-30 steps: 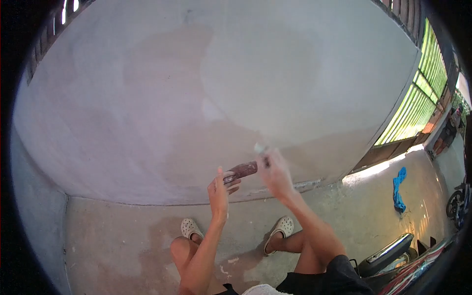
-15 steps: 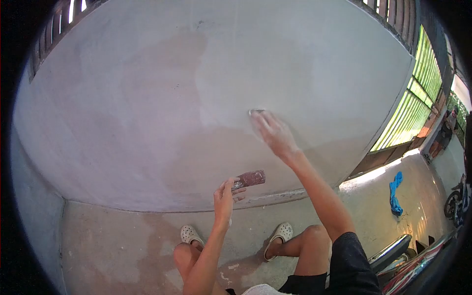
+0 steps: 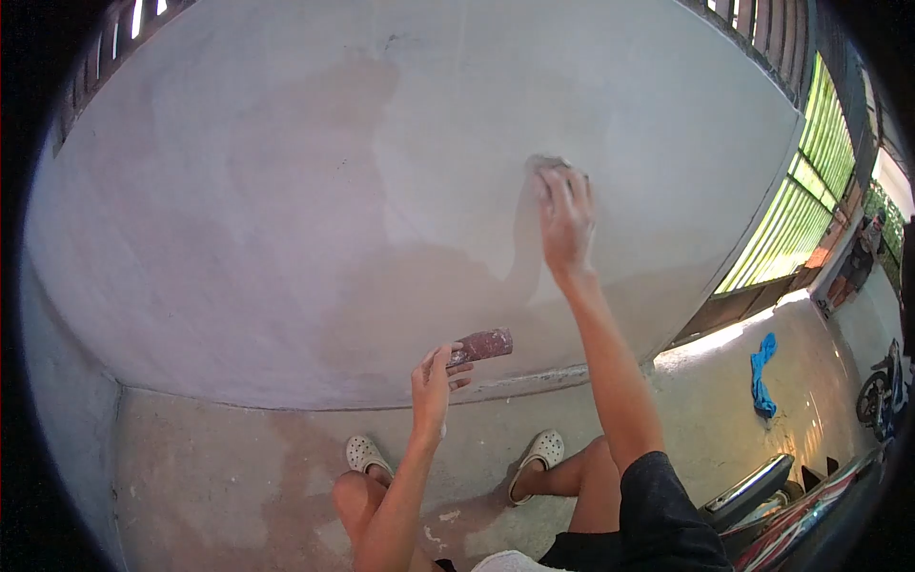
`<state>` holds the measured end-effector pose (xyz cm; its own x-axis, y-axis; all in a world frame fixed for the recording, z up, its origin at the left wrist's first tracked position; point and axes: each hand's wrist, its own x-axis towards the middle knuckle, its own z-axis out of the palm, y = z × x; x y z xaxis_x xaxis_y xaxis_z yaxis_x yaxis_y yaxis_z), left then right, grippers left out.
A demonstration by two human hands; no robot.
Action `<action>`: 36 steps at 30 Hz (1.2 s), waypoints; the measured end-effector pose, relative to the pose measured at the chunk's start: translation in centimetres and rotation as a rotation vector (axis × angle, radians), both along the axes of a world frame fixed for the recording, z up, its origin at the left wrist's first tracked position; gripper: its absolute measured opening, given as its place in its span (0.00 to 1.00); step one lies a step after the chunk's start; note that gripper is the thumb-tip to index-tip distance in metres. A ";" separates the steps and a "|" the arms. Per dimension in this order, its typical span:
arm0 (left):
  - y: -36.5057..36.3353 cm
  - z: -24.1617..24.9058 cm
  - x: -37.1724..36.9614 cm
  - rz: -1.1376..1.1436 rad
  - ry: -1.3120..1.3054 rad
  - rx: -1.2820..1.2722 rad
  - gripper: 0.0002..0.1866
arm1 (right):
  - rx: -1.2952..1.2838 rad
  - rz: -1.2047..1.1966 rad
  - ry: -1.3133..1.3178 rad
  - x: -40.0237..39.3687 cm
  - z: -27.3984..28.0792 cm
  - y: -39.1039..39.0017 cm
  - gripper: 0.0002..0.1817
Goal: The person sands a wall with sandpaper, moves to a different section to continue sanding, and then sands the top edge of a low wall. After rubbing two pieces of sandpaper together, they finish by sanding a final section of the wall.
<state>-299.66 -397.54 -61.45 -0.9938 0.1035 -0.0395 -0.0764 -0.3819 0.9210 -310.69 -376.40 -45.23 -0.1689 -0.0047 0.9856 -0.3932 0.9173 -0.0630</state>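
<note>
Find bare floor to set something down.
Widest patch: the floor between the left side wall and left clog. Another lies between the right arm and blue cloth. Crowded: lower right, where what looks like a motorbike sits close by the dark sleeve.

Is a grey floor (image 3: 229,467), darker in patches, and carries two pale clogs (image 3: 546,446), a crumpled blue cloth (image 3: 762,379) and, at far right, a motorbike wheel (image 3: 871,399)

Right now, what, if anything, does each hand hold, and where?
The left hand holds a reddish-brown piece by its left end. The right hand has something mostly hidden by its fingers; its hold cannot be told.
</note>
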 end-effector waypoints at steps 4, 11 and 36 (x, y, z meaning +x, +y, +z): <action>-0.1 0.4 0.1 0.008 -0.006 -0.021 0.21 | 0.113 -0.041 -0.025 0.7 -2.5 -0.5 0.10; -0.1 0.2 0.2 -0.018 0.016 -0.038 0.22 | 0.049 0.057 -0.123 1.8 1.1 1.5 0.10; -0.2 1.3 0.5 0.320 0.079 -0.195 0.15 | -1.126 0.613 -0.548 8.1 -9.6 -2.3 0.12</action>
